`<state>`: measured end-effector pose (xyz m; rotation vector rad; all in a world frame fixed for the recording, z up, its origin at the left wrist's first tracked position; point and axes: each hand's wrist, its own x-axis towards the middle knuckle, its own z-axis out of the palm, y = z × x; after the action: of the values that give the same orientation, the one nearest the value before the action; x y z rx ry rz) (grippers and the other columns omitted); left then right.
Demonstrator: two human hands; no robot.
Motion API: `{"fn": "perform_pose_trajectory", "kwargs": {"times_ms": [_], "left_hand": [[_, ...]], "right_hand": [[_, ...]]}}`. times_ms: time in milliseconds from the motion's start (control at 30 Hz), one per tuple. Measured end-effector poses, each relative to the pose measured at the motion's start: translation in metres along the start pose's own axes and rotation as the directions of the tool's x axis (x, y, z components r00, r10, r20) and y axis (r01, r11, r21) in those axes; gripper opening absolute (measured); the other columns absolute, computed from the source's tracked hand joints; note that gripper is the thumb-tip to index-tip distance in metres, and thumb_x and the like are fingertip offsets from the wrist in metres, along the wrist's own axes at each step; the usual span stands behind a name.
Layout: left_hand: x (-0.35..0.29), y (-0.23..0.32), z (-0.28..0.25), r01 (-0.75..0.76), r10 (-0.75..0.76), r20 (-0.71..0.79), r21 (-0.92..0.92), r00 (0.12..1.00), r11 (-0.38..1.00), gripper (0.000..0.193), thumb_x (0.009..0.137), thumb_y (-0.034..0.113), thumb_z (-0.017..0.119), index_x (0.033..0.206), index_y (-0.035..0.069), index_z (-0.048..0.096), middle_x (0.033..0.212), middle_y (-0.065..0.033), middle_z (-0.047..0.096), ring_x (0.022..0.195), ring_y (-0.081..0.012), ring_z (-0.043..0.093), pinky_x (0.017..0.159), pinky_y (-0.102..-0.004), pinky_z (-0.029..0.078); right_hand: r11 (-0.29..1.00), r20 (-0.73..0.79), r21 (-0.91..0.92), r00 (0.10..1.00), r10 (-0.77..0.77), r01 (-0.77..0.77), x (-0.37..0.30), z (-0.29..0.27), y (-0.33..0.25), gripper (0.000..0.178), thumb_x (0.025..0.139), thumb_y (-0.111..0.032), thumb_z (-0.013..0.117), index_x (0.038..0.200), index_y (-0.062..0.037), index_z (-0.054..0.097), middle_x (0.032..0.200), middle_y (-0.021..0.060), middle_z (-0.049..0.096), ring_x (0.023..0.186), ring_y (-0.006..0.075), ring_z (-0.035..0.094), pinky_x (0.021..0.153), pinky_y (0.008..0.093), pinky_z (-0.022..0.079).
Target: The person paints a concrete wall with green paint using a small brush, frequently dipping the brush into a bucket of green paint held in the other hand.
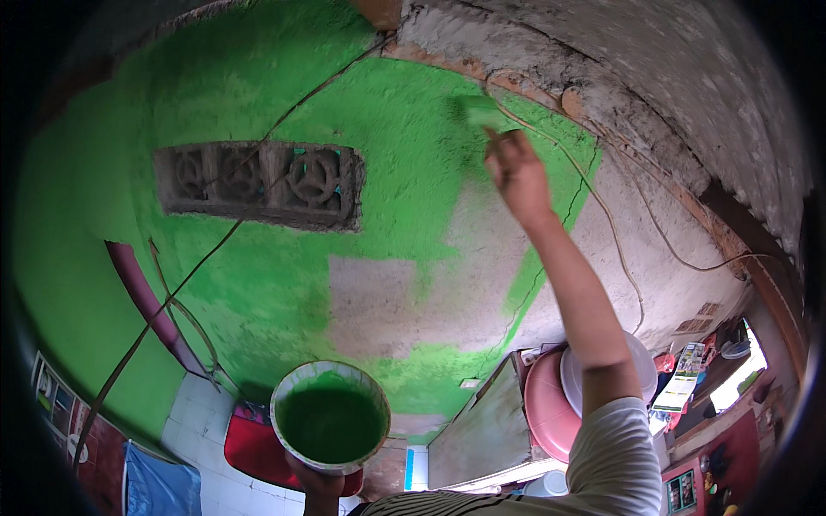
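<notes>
My right arm reaches high up. At its end my right hand is closed round the handle of a paintbrush, whose wide head is smeared by motion. The brush is against the upper part of a rough wall coated in bright green, close below a thin pale cable. Low in the view my left hand grips a white-rimmed bucket from beneath its near edge; most of those fingers are hidden. Dark green paint lies inside the bucket. Greyish unpainted patches show in the wall's middle.
A dark cable crosses diagonally past a concrete vent block. The pale cable hangs at right. A red chair stands behind the bucket. Pink and white basins rest beside a worn cabinet. A purple pipe leans at left.
</notes>
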<state>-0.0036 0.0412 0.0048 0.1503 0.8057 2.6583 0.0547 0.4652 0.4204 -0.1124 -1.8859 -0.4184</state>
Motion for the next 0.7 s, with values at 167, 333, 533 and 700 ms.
{"fn": "perform_pose_trajectory", "kwargs": {"times_ms": [167,333,533,700], "left_hand": [[-0.011,0.029,0.046,0.05,-0.047,0.025,-0.124,0.999,0.991,0.075,0.083,0.014,0.081,0.142,-0.005,0.039,0.133,-0.0212,0.056,0.121,-0.0288,0.059,0.102,-0.0425,0.048],[-0.015,0.034,0.032,-0.197,0.164,0.147,0.248,0.975,0.949,0.067,0.091,0.027,0.073,0.144,0.0,0.043,0.138,-0.0185,0.055,0.125,-0.0297,0.058,0.106,-0.0451,0.047],[-0.01,0.036,0.03,0.226,-0.242,-0.148,-0.118,0.959,0.967,0.074,0.101,0.061,0.038,0.154,0.01,0.036,0.156,-0.0136,0.042,0.14,-0.0358,0.045,0.114,-0.054,0.042],[-0.012,0.035,0.037,0.259,-0.267,-0.137,-0.073,0.954,0.963,0.075,0.101,0.06,0.036,0.154,0.008,0.035,0.155,-0.0146,0.043,0.14,-0.0369,0.045,0.114,-0.053,0.042]], "right_hand": [[0.997,-0.054,0.06,0.997,-0.048,0.052,-0.003,0.057,-0.002,0.043,0.086,-0.008,0.07,0.129,-0.01,0.066,0.108,0.0136,0.059,0.085,0.0307,0.066,0.072,0.0416,0.057],[0.999,-0.184,0.018,0.982,0.054,-0.051,0.004,0.072,0.023,0.041,0.088,-0.008,0.07,0.128,-0.0091,0.066,0.097,0.0109,0.059,0.079,0.0289,0.064,0.066,0.0408,0.055],[0.972,-0.32,-0.183,0.944,0.083,-0.147,-0.014,0.086,0.023,0.035,0.094,-0.014,0.068,0.128,-0.0127,0.067,0.081,0.0085,0.056,0.065,0.0278,0.06,0.057,0.041,0.05],[0.936,-0.432,-0.163,0.875,0.217,-0.313,-0.029,0.097,0.012,0.034,0.094,-0.013,0.067,0.128,-0.0139,0.069,0.075,0.0072,0.055,0.059,0.0256,0.057,0.054,0.039,0.049]]}}
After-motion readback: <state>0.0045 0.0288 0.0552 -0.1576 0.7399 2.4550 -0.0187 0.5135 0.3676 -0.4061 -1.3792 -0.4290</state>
